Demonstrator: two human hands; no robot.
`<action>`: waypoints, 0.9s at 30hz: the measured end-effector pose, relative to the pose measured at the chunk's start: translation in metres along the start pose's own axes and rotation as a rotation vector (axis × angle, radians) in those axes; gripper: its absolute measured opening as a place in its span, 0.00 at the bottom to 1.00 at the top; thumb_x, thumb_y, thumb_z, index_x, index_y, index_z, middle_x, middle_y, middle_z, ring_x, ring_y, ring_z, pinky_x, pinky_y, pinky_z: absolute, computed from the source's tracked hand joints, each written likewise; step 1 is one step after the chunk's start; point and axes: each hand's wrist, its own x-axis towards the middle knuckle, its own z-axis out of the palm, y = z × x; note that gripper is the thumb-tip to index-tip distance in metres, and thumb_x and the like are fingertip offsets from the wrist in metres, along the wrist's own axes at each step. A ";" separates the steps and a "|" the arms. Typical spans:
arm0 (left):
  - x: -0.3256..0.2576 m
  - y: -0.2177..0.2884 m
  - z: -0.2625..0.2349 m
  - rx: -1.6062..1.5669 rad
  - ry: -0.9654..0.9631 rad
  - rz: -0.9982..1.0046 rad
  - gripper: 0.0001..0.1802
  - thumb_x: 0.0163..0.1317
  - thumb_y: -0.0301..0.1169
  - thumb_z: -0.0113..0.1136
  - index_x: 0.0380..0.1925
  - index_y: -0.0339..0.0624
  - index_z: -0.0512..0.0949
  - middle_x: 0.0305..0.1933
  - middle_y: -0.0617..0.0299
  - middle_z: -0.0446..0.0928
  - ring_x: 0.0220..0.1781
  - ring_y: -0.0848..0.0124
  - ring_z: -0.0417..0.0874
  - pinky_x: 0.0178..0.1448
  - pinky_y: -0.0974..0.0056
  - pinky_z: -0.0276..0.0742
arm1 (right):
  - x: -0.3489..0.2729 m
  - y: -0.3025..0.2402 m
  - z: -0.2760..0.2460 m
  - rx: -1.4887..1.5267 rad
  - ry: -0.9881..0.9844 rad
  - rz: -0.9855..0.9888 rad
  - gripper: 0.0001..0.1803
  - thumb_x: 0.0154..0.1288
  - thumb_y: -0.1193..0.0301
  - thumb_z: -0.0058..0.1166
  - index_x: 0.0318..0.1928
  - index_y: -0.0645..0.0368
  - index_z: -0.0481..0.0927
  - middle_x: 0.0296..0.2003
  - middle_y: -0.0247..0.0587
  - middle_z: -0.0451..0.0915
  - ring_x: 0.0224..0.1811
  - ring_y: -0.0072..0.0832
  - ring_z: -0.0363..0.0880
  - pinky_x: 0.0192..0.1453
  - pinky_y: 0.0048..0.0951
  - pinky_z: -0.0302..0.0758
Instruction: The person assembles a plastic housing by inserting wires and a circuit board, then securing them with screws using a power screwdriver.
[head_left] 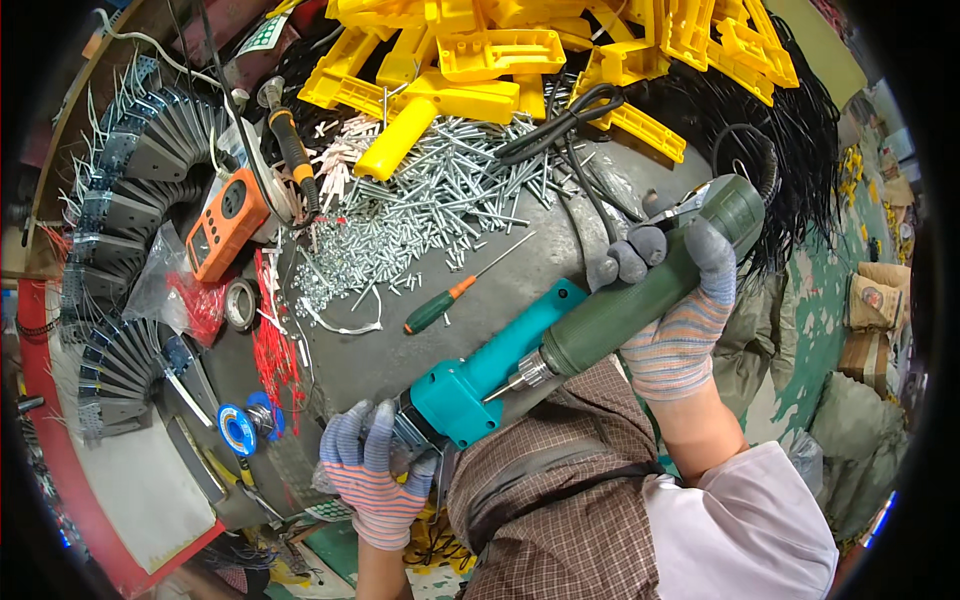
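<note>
My right hand (pixel 685 335), in a striped grey-coated glove, is wrapped round a dark green electric screwdriver (pixel 610 318). Its metal bit points down-left and meets the lower edge of a teal plastic tool body (pixel 455 402). The tool body lies slanted at the table's near edge, its narrow handle reaching up to the right under the driver. My gloved left hand (pixel 372 468) is closed round the dark end of the tool body; its fingers partly cover that end. A small screwdriver (pixel 440 305) with a green and orange handle lies just beyond.
Loose screws (pixel 430 190) heap across the table, with yellow plastic housings (pixel 500 55) piled behind. Leftward are an orange meter (pixel 228 225), a blue solder spool (pixel 238 430), red wires (pixel 275 340) and rows of grey-black parts (pixel 120 260). Black cables (pixel 800 130) hang at far right.
</note>
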 end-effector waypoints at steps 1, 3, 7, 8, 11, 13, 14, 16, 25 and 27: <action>0.003 0.003 -0.001 0.012 -0.002 0.013 0.37 0.57 0.60 0.62 0.60 0.48 0.76 0.57 0.51 0.72 0.57 0.48 0.73 0.61 0.43 0.68 | 0.001 0.001 -0.002 0.005 -0.006 0.002 0.23 0.63 0.62 0.60 0.54 0.62 0.75 0.26 0.31 0.72 0.28 0.28 0.72 0.45 0.37 0.74; 0.005 0.004 -0.003 0.017 0.003 0.004 0.36 0.58 0.60 0.61 0.59 0.49 0.76 0.56 0.52 0.72 0.56 0.49 0.73 0.60 0.44 0.68 | 0.006 0.002 -0.010 0.052 -0.059 0.037 0.21 0.63 0.64 0.59 0.53 0.62 0.76 0.26 0.30 0.70 0.28 0.27 0.71 0.45 0.36 0.73; 0.008 0.002 -0.002 -0.004 0.021 0.023 0.33 0.60 0.60 0.57 0.58 0.50 0.77 0.53 0.54 0.72 0.55 0.53 0.73 0.59 0.46 0.67 | 0.008 0.004 -0.016 0.121 -0.146 0.094 0.19 0.62 0.67 0.58 0.52 0.61 0.76 0.27 0.27 0.68 0.29 0.23 0.66 0.43 0.33 0.70; 0.011 0.002 -0.002 -0.027 0.027 0.050 0.32 0.62 0.60 0.55 0.57 0.51 0.78 0.53 0.55 0.72 0.55 0.54 0.73 0.60 0.47 0.67 | 0.008 0.002 -0.017 0.135 -0.159 0.079 0.19 0.62 0.68 0.58 0.52 0.61 0.76 0.28 0.27 0.67 0.29 0.23 0.66 0.43 0.33 0.70; 0.013 0.004 -0.006 -0.017 0.035 0.036 0.32 0.63 0.60 0.54 0.58 0.51 0.78 0.52 0.55 0.73 0.54 0.55 0.73 0.61 0.47 0.66 | 0.006 0.002 -0.017 0.097 -0.174 0.063 0.19 0.62 0.68 0.59 0.53 0.61 0.75 0.28 0.26 0.67 0.29 0.22 0.65 0.43 0.32 0.68; 0.012 0.005 -0.007 -0.040 0.035 0.040 0.32 0.63 0.60 0.54 0.58 0.50 0.77 0.52 0.55 0.73 0.54 0.54 0.73 0.61 0.46 0.66 | 0.007 0.001 -0.020 0.088 -0.216 0.044 0.19 0.63 0.69 0.59 0.53 0.62 0.75 0.28 0.26 0.67 0.29 0.21 0.65 0.43 0.32 0.68; 0.012 0.004 -0.006 -0.040 0.042 0.037 0.32 0.63 0.60 0.54 0.58 0.50 0.77 0.52 0.55 0.73 0.54 0.54 0.73 0.61 0.46 0.66 | 0.007 0.002 -0.021 0.086 -0.223 0.045 0.19 0.63 0.69 0.59 0.53 0.62 0.75 0.28 0.26 0.67 0.29 0.21 0.65 0.43 0.32 0.68; 0.013 0.005 -0.005 -0.047 0.028 0.055 0.33 0.60 0.56 0.58 0.60 0.48 0.75 0.55 0.53 0.73 0.55 0.52 0.72 0.62 0.45 0.65 | 0.006 0.001 -0.024 0.107 -0.171 0.015 0.20 0.60 0.68 0.61 0.51 0.61 0.75 0.26 0.28 0.68 0.26 0.24 0.66 0.42 0.37 0.71; -0.007 -0.008 -0.005 0.060 -0.014 0.100 0.38 0.55 0.52 0.65 0.62 0.42 0.72 0.63 0.38 0.72 0.66 0.40 0.71 0.73 0.39 0.62 | 0.003 -0.019 -0.015 0.052 -0.062 0.017 0.21 0.61 0.68 0.61 0.53 0.62 0.76 0.28 0.33 0.74 0.30 0.27 0.74 0.48 0.39 0.76; -0.007 -0.015 -0.006 0.085 -0.026 0.170 0.36 0.56 0.50 0.66 0.61 0.41 0.73 0.59 0.39 0.75 0.63 0.41 0.75 0.71 0.41 0.66 | 0.003 -0.035 -0.023 0.086 -0.082 0.007 0.22 0.61 0.67 0.61 0.54 0.62 0.76 0.28 0.33 0.73 0.29 0.27 0.73 0.49 0.39 0.77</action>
